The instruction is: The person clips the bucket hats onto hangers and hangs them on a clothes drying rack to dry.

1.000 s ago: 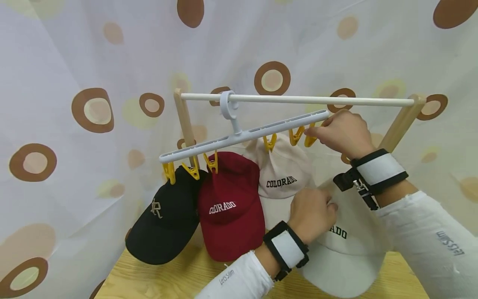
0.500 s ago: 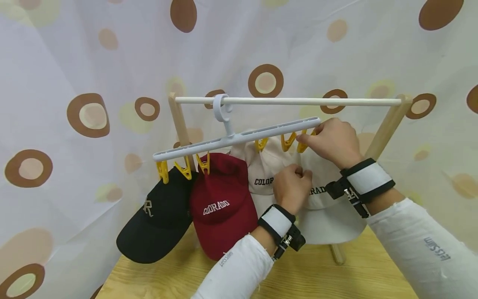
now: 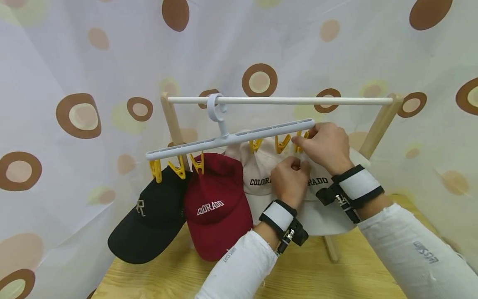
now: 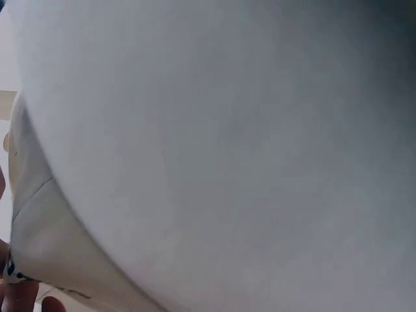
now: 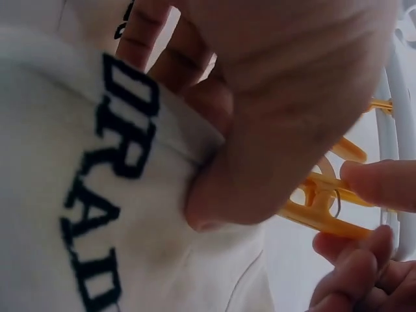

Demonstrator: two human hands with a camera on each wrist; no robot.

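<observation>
By dotted curtain (image 3: 74, 62), hands (image 3: 289, 180) clip white cap (image 3: 328, 207)

Black cap (image 3: 151, 222) and red cap (image 3: 216, 207) hang clipped; dotted curtain (image 3: 74, 62) behind; wooden tabletop (image 3: 168, 278) below.

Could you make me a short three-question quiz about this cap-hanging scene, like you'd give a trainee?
1. True or false: the red cap hangs between the black cap and a cream cap.
2. What does the right hand pinch? A) the white rail B) a yellow clip C) the black cap's brim
3. Fill in: the left hand holds up the top of a white ___.

Key
1. True.
2. B: the right hand pinches the yellow clip at the right end of the hanger.
3. Cap: the white cap, lettering partly hidden.
</observation>
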